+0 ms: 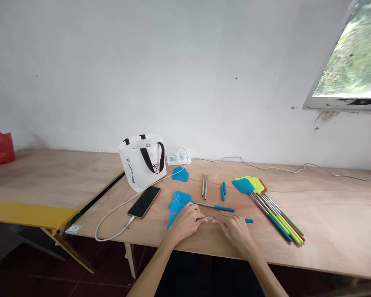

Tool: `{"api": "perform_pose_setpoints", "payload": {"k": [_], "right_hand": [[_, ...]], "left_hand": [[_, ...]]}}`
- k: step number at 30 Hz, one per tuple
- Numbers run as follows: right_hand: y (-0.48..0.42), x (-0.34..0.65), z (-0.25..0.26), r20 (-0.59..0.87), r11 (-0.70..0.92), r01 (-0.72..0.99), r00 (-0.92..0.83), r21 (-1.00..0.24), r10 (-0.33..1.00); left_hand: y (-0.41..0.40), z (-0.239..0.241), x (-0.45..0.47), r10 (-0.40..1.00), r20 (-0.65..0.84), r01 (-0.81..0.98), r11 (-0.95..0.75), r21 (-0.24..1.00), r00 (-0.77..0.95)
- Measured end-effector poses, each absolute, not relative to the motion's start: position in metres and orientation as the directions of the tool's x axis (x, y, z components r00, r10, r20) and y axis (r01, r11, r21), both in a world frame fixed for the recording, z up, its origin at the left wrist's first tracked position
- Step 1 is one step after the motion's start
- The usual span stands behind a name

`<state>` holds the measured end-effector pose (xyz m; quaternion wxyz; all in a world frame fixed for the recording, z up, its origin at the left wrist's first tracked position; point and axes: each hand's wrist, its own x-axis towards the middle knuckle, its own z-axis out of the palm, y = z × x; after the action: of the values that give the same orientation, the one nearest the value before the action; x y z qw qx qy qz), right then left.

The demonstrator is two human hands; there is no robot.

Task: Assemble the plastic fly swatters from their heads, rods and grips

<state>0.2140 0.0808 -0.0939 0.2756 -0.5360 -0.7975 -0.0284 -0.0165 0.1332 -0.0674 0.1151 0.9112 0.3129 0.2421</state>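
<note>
Holds a metal rod (209, 218) close over the desk (334, 222), near the front edge, gripping with the left hand (187, 220) and the right hand (233, 229), with only a short bare stretch showing between the thumbs. Has the fingers of both hands clamped on this rod, probably at two spots for steady control along its length. Shows a blue handle (249, 221) poking out beyond the right hand, in line with the rod. Rests the left hand partly over a blue mesh head (173, 215), perhaps to steady it too; cannot tell, beneath the hand, whether joined to the rod. Has a blue swatter (224, 208) lying just beyond, roughly parallel to the rod, within easy reach. Farther back, sets out a loose blue head (180, 174), two metal tubes (204, 187) side by side and two blue grips (223, 192), apparently sorted by kind for quick picking. To the right, well apart from the hands, fans out a bunch of swatters (268, 209), handles toward the front, likely out of the working space. To the left, has a phone (144, 202) on a white cable (111, 206), seemingly placed within reach of the power strip (179, 160), near a white bag (142, 165).
</note>
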Motion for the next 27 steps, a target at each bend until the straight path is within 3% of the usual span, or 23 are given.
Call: {"api": "perform_pose_setpoints", "payload": {"k": [10,16,22,27], "right_hand": [[0.079,0.199,-0.102,0.425,0.424,0.853,-0.276,-0.306,0.862],[0.082,0.206,-0.103,0.423,0.401,0.897,-0.295,-0.188,0.857],[0.091,0.291,-0.094,0.532,0.418,0.9,-0.294,-0.127,0.794],[0.087,0.386,-0.107,0.617,0.261,0.947,-0.094,-0.187,0.781]], "left_hand": [[0.135,-0.064,-0.027,0.647,0.278,0.543,-0.755,0.368,0.71],[0.143,-0.058,-0.038,0.643,0.259,0.547,-0.758,0.356,0.721],[0.158,-0.039,-0.095,0.711,0.35,0.623,-0.703,0.342,0.61],[0.162,-0.036,-0.125,0.738,0.397,0.655,-0.671,0.347,0.546]]}}
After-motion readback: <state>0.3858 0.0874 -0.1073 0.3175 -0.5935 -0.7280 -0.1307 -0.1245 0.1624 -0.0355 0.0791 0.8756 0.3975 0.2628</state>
